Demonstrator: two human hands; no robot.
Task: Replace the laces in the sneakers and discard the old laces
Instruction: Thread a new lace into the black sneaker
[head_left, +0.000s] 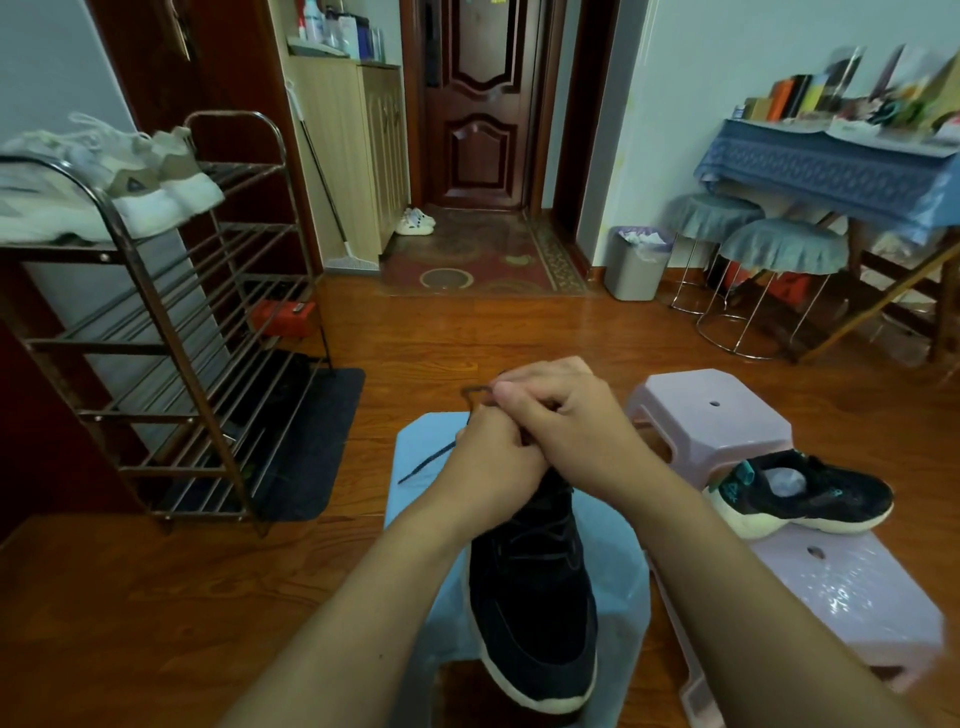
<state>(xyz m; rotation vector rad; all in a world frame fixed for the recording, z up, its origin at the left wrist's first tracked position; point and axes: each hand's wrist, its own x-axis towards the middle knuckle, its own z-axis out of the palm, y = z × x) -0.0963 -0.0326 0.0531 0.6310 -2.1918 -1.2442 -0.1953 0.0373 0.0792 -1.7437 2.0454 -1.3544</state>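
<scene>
Wooden floor (156, 597) of an entry room; one door (475, 104), one shoe rack (171, 322), one bin (636, 267). Two pink stools (711, 415), two black sneakers: one (535, 613) on blue sheet (426, 447), one (810, 499) on a stool. Left hand (496, 457) and right hand (566, 415), fingers curled, apparently pinching the lace (431, 460).

Matt black suede-like sneaker (535, 613) with white rubbery sole; glossy wood floor (156, 613); shiny metal shoe rack (171, 332); smooth pink plastic stool (717, 415).
</scene>
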